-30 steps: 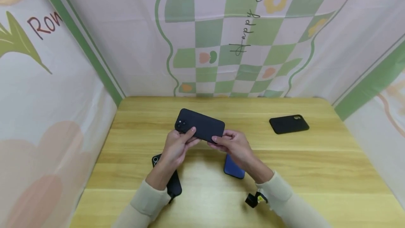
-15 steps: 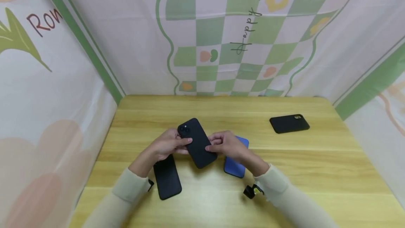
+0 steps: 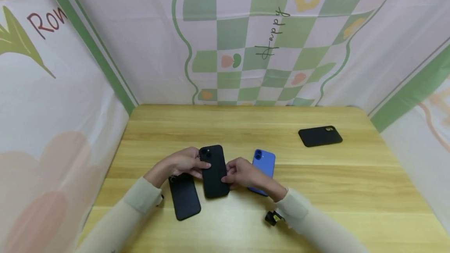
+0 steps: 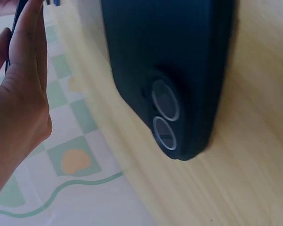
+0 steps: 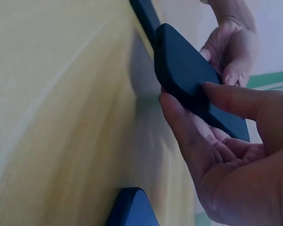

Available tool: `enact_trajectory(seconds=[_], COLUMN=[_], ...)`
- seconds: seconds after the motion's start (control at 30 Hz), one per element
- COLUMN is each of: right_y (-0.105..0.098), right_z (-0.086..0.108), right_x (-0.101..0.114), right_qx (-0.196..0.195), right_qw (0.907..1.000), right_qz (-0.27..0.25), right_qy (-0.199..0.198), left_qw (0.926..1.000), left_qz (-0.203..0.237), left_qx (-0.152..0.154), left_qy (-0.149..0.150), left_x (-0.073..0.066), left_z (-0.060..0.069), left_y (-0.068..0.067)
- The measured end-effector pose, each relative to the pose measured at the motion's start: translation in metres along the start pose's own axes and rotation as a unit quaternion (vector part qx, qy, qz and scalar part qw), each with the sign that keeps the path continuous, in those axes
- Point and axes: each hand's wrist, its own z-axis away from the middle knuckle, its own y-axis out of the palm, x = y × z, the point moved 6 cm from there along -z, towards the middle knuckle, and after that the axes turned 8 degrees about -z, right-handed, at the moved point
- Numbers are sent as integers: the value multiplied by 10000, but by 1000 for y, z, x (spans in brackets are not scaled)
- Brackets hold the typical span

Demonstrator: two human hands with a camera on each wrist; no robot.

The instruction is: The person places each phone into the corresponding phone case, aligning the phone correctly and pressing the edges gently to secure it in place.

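A black phone (image 3: 215,175) is held above the table between both hands, its camera end pointing away and its back facing up. The left hand (image 3: 186,162) grips its left edge near the cameras, thumb on the back. At the lower right edge the right hand (image 3: 240,173) pinches it; in the right wrist view that hand (image 5: 245,136) has its thumb on the back of the phone (image 5: 186,70) and fingers beneath. Another black phone (image 3: 185,198) lies under the left forearm's side, its two ringed lenses large in the left wrist view. A blue phone (image 3: 264,164) lies beside the right hand.
A black phone case (image 3: 320,136) with a camera cutout lies at the back right of the wooden table (image 3: 351,190). Patterned fabric (image 3: 232,34) hangs behind and at both sides. A small black device (image 3: 272,218) is at the right wrist.
The held phone has turned from lying crosswise to nearly lengthwise and come closer to the body. Both hands have shifted with it, uncovering more of the blue phone and the left black phone.
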Motion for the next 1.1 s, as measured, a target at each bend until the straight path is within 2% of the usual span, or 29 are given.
enact_trajectory(seconds=[0.23,0.4,0.63,0.77,0.93,1.0,1.1], right_y=[3,3,6,7,8,9,8], right_z=[-5,-8,-8,-8,-9,-10,-10], right_x=[-2,0,2,2,2,1,1], right_qx=[-231,-548,-746,-812,-881,-878,-852], right_qw=[9954,9852,9812,9797,9777,9770,9762], right_qz=[926,1596,1762,1819,1892,1921,1969], right_qy=[-114,-295,-251,-213,-252,-277,-320], left_qw=[9998,9985,9917,9819,9610,9539,9472], left_qz=[-47,-299,-860,-1464,-2306,-2536,-2748], left_qx=[-46,-364,-806,-1020,-1225,-1263,-1281], left_qy=[-192,-289,-505,-637,-908,-994,-1045], left_x=[11,16,18,18,14,12,10], left_z=[-10,-14,-14,-14,-11,-10,-10], left_y=[-3,-6,-7,-8,-10,-11,-11])
